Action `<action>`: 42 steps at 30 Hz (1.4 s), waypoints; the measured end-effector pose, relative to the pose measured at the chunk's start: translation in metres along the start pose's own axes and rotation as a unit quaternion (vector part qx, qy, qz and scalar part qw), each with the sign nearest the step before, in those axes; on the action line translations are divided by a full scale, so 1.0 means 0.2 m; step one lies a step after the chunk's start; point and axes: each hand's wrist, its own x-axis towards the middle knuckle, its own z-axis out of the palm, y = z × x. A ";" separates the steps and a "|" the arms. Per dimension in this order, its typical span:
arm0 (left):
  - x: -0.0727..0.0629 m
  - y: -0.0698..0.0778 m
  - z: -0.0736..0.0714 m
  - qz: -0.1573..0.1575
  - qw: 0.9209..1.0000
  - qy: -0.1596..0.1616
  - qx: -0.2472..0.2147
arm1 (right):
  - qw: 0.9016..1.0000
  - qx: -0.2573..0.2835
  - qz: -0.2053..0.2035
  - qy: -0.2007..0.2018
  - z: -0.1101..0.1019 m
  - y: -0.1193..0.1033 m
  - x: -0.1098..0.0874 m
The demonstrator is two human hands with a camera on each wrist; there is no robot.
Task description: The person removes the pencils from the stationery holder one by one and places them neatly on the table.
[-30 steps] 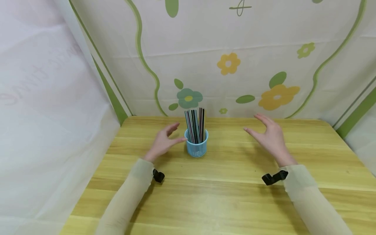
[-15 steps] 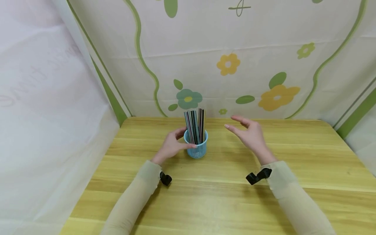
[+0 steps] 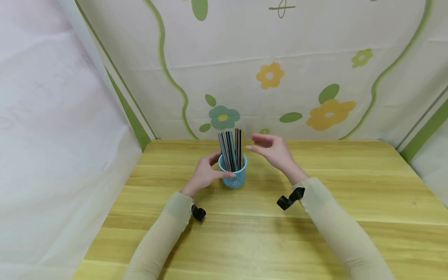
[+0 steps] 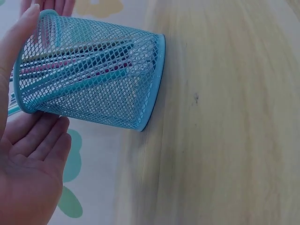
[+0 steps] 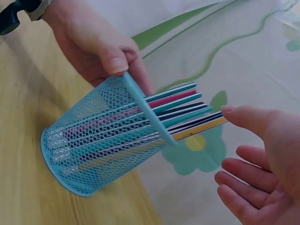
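Note:
A light blue mesh pen holder [image 3: 237, 181] stands upright on the wooden table. Several long, slim striped sticks [image 5: 180, 110] rise out of it, in teal, black, pink, white and yellow; their exact kind is unclear. My left hand [image 3: 204, 173] holds the holder from its left side, thumb across the front near the rim and fingers behind. To the right of the sticks is my right hand [image 3: 274, 152], its fingers spread from the thumb and nothing in its grasp. In the right wrist view its thumb tip overlaps the stick ends; contact cannot be told.
Pale cloth [image 3: 224, 77] printed with flowers and green lines hangs behind the table's far edge. More white cloth [image 3: 52, 155] hangs at the left. The wooden tabletop [image 3: 238, 241] stretches in front of the holder, and a black wrist camera [image 3: 290, 199] sits on each cuff.
My left hand has moved right and taken hold of the pen holder. My right hand has come in from the right to beside the sticks. The holder has stayed in place.

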 end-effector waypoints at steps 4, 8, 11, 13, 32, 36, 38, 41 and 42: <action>0.01 0.00 0.01 -0.001 1.000 0.006 -0.006 | 1.000 0.003 0.006 -0.012 0.04 0.02 0.06; 0.01 -0.01 0.01 -0.002 1.000 0.006 -0.013 | 1.000 0.008 0.006 -0.003 0.08 0.04 0.09; 0.01 -0.01 0.01 -0.006 1.000 0.009 -0.020 | 1.000 0.006 0.005 0.001 0.11 0.05 0.10; 0.01 -0.02 0.01 -0.008 1.000 0.010 -0.025 | 1.000 0.004 0.005 0.004 0.13 0.05 0.10; 0.01 -0.02 0.00 -0.015 1.000 0.005 -0.016 | 0.999 0.014 0.011 0.032 0.15 0.03 0.08; 0.01 -0.02 0.00 -0.014 1.000 0.004 -0.010 | 0.999 0.016 0.009 0.039 0.13 0.01 0.07; 0.01 -0.02 0.00 -0.016 1.000 0.003 -0.008 | 0.999 0.021 0.004 0.044 0.12 0.00 0.08; 0.01 -0.02 0.00 -0.019 1.000 0.002 -0.010 | 0.998 0.030 -0.002 0.051 0.11 -0.01 0.08; 0.01 -0.02 0.00 -0.020 1.000 0.002 -0.011 | 0.998 0.034 -0.004 0.052 0.11 -0.01 0.08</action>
